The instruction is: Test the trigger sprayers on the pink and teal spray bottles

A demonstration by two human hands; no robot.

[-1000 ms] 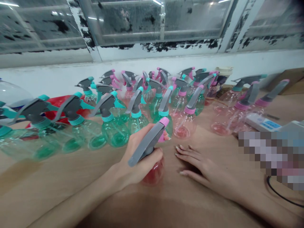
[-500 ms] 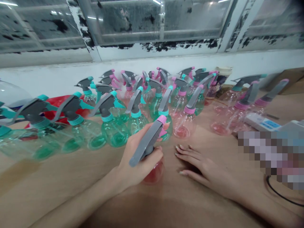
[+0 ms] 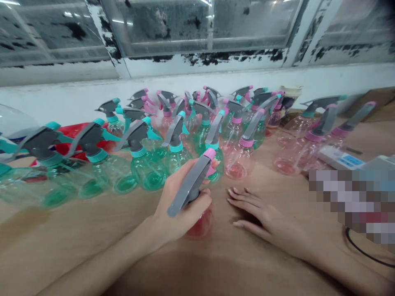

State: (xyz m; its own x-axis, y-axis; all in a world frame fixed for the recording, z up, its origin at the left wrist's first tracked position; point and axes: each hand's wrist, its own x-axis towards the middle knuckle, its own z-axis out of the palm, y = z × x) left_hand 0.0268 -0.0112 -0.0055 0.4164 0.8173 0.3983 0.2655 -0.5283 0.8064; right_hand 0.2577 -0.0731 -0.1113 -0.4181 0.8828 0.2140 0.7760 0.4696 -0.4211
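Pink bottle (image 3: 203, 224), spray head (image 3: 191, 185) already fitted, stood clamped in the left hand's (image 3: 168, 207) fingers; the right hand (image 3: 262, 213), fingers apart, rested on the table (image 3: 77, 234); bottles (image 3: 151, 174) beyond were topped too.

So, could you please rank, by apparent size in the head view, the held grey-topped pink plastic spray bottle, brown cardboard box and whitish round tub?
1. Pink plastic spray bottle
2. Brown cardboard box, cut off
3. Whitish round tub
The bottle's nearness makes true sizes unsure.
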